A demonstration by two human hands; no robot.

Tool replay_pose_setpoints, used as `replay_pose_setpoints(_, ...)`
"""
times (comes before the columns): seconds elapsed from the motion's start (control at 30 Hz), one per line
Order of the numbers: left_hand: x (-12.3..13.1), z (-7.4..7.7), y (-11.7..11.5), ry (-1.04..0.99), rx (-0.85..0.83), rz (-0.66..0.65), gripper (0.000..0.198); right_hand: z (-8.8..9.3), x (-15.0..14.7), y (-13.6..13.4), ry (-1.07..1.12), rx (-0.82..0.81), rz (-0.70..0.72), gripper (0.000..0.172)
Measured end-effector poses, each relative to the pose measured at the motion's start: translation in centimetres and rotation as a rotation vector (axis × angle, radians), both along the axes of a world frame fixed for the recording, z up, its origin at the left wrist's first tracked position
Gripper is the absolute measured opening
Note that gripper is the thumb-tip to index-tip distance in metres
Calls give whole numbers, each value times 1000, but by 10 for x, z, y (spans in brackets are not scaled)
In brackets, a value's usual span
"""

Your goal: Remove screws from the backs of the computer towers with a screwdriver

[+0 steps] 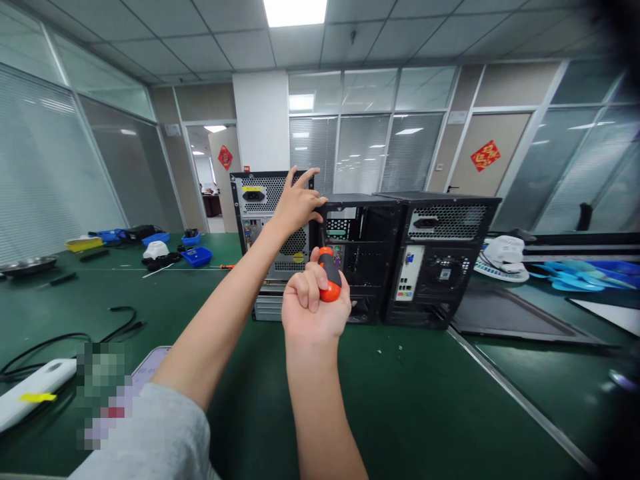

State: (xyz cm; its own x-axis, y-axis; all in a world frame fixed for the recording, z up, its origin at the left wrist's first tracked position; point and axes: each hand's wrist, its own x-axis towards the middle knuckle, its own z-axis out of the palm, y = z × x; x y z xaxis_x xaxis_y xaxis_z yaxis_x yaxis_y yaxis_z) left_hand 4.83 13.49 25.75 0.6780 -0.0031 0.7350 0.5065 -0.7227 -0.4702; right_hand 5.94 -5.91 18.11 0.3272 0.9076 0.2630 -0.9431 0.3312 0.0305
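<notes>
My right hand (315,293) is wrapped round the orange and black handle of a screwdriver (331,275). Its shaft points forward at the left rear edge of the middle computer case (373,267), a black tower with an open bay; whether the tip touches a screw is hidden. Higher up, my left hand (299,203) has its fingers spread over the upper edges where the left computer case (273,190) meets the middle one. A third black computer case (440,260) stands just to the right. All show their backs.
Blue trays (197,257) and a white mask-like item (156,251) lie at the back left. A white power strip (37,392) with black cables sits at the near left. On the right are a black panel (525,315), a white cap (506,253) and blue straps (570,275).
</notes>
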Motion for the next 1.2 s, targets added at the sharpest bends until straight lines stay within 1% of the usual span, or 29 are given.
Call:
replay_pose_setpoints(0.2, -2, -1, -5, 15, 16, 17, 18, -9, 10, -7, -99, 10, 61, 33)
replay_pose_setpoints(0.3, -3, 0, -7, 28, 15, 35, 19, -15, 13, -14, -94, 29, 141, 33)
replay_pose_setpoints(0.4, -3, 0, -10, 39, 17, 40, 21, -23, 18, -24, -166, 33, 223, 33)
replay_pose_setpoints(0.5, -4, -1, -16, 41, 32, 32, 25, -32, 29, -36, -345, 16, 280, 36)
replay_pose_setpoints(0.57, -5, -6, -23, 19, 44, 24, 30, -39, 42, -44, -515, 32, 258, 36)
replay_pose_setpoints(0.63, -4, -15, -32, -34, 53, 12, 34, -45, 58, -49, -707, 30, 213, 34)
replay_pose_setpoints(0.73, 0, -38, -46, -81, 54, -15, 34, -54, 89, -54, -1038, -14, 128, 33)
replay_pose_setpoints(0.83, 12, -68, -58, -42, 34, -44, 30, -63, 123, -55, -1371, -122, 117, 39)
replay_pose_setpoints(0.93, 27, -102, -70, 109, -22, -82, 28, -72, 158, -53, -1661, -229, 38, 47)
replay_pose_setpoints(1.0, 37, -125, -79, 234, -68, -107, 28, -78, 180, -52, -1832, -255, 7, 47)
replay_pose_setpoints(1.1, 54, -161, -90, 361, -174, -130, 24, -87, 210, -51, -1987, -259, -5, 44)
replay_pose_setpoints(1.2, 71, -198, -100, 486, -262, -200, 20, -101, 233, -49, -1996, -308, -8, 42)
